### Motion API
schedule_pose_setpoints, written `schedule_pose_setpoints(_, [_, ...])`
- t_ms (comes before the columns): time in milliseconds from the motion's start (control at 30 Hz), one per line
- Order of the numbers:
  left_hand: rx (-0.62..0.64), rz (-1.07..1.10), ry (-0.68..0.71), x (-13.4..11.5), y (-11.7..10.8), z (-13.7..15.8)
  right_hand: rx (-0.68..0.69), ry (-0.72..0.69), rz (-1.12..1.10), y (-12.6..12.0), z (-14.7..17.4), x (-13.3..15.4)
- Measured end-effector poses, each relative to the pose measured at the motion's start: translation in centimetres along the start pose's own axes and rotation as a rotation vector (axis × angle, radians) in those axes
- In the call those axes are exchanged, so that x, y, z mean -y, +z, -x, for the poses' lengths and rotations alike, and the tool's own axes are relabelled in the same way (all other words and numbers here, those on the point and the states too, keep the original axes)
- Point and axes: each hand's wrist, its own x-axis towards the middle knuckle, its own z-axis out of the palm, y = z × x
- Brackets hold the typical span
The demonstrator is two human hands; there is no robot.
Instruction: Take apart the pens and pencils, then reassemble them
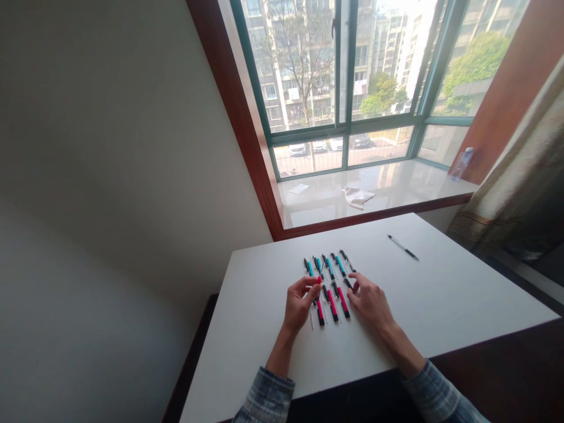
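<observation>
My left hand (300, 302) pinches a small pink pen part (319, 280) between thumb and fingertips, above the left end of two rows of pen parts. My right hand (371, 301) rests at the right end of the rows. Its thumb and index finger are apart on either side of a small black pen part (348, 284). Turquoise-and-black pen pieces (329, 268) make up the far row. Nearer to me lie pink-and-black pen barrels (332, 305) with thin clear refills beside them. My left fingers hide some of the pieces.
A clear pen with a black grip (403, 247) lies apart on the right of the white table (462, 305). Behind it, the window sill (317, 211) holds a white cloth (358, 197), a paper (298, 188) and a clear bottle (462, 163). A wall stands at left, a curtain (506, 158) at right.
</observation>
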Motion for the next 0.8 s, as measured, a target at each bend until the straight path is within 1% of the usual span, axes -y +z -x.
schedule_pose_setpoints(333, [0.011,0.002,0.013,0.1,-0.1,0.1,0.005,-0.016,-0.021,0.0,0.2,-0.1])
schedule_pose_setpoints(533, [-0.010,0.003,0.005,0.2,-0.1,0.1,-0.014,-0.017,-0.069,-0.1,0.2,-0.7])
schedule_pose_setpoints(600, [-0.006,0.001,0.003,0.2,-0.1,0.1,-0.027,-0.021,-0.122,-0.3,0.2,-0.8])
schedule_pose_setpoints(667, [-0.004,0.000,-0.001,0.1,0.0,0.1,-0.047,-0.024,-0.222,-0.7,0.2,-0.5])
schedule_pose_setpoints(733, [-0.001,-0.004,-0.005,0.1,0.0,0.1,-0.053,-0.007,-0.367,-1.3,0.2,0.1])
schedule_pose_setpoints(800, [0.006,-0.008,-0.007,0.1,0.1,0.2,-0.027,0.020,-0.526,-1.9,0.3,1.1])
